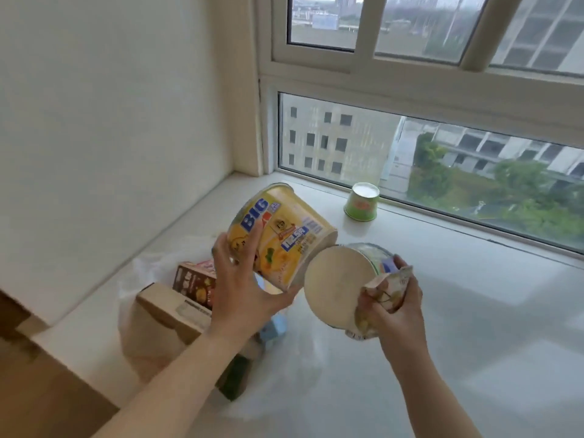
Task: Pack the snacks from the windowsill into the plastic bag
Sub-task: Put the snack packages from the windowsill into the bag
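A large yellow paper noodle tub (278,235) tilts in the left hand (243,289), fingers curled around its wall, directly above the clear plastic bag (148,336) of boxes. The right hand (395,308) clamps a second white-bottomed tub (338,286). Best lowered upright, one at a time. A green cup (361,202) waits beyond the fingertips on the white windowsill (474,311).

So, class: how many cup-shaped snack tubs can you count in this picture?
3: yellow tub in left hand, pale tub in right hand, green cup on windowsill. The bag may hide more.

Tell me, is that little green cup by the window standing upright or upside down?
Upside down. The green cup rests on the windowsill on its wider rim, its narrower white base facing up.
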Demonstrator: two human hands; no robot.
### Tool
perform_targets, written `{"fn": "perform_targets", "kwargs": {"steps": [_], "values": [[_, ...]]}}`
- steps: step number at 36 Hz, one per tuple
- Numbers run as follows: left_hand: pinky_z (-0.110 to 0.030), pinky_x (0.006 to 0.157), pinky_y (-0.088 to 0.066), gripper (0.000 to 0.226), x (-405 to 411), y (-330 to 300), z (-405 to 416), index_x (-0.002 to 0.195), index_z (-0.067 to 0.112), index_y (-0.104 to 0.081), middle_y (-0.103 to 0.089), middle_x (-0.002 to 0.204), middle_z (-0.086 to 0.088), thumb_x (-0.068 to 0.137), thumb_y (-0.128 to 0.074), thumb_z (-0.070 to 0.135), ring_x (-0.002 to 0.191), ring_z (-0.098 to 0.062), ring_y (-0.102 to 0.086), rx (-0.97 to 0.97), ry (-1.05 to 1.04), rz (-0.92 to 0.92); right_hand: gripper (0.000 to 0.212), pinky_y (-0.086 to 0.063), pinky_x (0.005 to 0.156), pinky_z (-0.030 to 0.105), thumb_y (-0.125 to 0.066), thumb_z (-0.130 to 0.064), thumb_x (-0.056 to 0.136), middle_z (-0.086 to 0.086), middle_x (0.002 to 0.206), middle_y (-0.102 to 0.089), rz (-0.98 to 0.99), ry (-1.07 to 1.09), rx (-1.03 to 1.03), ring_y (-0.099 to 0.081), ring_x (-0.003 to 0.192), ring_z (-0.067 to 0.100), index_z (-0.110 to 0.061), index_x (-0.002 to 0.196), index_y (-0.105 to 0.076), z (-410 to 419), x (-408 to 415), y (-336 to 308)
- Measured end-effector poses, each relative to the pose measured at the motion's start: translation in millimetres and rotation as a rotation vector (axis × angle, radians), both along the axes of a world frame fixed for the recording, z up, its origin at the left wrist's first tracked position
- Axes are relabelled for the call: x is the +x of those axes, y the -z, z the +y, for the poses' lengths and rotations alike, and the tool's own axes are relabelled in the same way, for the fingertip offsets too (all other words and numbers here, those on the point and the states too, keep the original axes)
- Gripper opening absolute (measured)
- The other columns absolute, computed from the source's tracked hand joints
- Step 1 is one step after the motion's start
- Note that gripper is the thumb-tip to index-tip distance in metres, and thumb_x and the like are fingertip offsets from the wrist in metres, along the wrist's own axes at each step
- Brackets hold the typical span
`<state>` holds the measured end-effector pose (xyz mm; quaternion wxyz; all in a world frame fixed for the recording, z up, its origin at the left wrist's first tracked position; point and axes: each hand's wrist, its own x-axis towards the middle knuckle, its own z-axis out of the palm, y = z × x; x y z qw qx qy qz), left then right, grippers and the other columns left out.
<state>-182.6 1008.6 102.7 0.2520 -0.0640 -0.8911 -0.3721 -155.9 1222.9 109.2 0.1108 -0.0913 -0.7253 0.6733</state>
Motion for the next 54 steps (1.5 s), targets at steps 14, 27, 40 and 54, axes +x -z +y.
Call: {"fn": "perform_targets", "kwargs": {"steps": [14,27,40,54], "values": [[-0.043,0.077,-0.054,0.125,-11.7,64.4,-165.5,0.136,0.036,-0.021,-0.027,0.129,-0.017,0.033,-0.093,0.033,0.115,-0.035,-0.031,-0.269,0.054,0.010,0.098,-0.041,0.103,0.049,-0.064,-0.053,0.040,0.011,0.134,-0.039,-0.328,0.323,0.160,-0.042,0.124,0.032,-0.016,0.129,-0.048,-121.1,-10.0,26.0],[-0.031,0.091,-0.040,0.097,1.4,69.0,-151.2,0.130,0.043,-0.021,-0.026,0.128,-0.007,0.056,-0.084,0.050,0.115,-0.020,-0.040,-0.007,0.016,-0.157,0.077,-0.045,0.091,0.037,-0.071,-0.036,0.073,0.013,0.137,-0.036,-0.268,0.284,-0.107,-0.047,0.119,0.032,-0.015,0.137,-0.035,-144.5,-38.5,10.7],[-0.036,0.088,-0.052,0.063,-21.2,34.0,-142.6,0.136,0.045,-0.032,-0.050,0.130,0.005,0.081,-0.062,0.054,0.106,-0.014,-0.058,0.222,-0.065,-0.408,0.080,-0.051,0.093,0.052,-0.067,-0.053,0.052,0.013,0.126,-0.051,-0.453,0.048,-0.195,-0.056,0.111,0.031,-0.030,0.124,-0.042,-144.5,-32.8,43.1],[-0.034,0.103,-0.042,0.042,-15.9,54.2,-125.9,0.123,0.047,-0.041,-0.018,0.145,0.015,0.084,-0.042,0.063,0.134,-0.012,-0.033,0.106,0.081,-0.127,0.059,-0.049,0.072,0.032,-0.060,-0.045,0.061,0.000,0.105,-0.059,-0.173,0.132,-0.506,-0.060,0.090,0.015,-0.027,0.116,-0.049,-135.5,-57.8,8.4]]}}
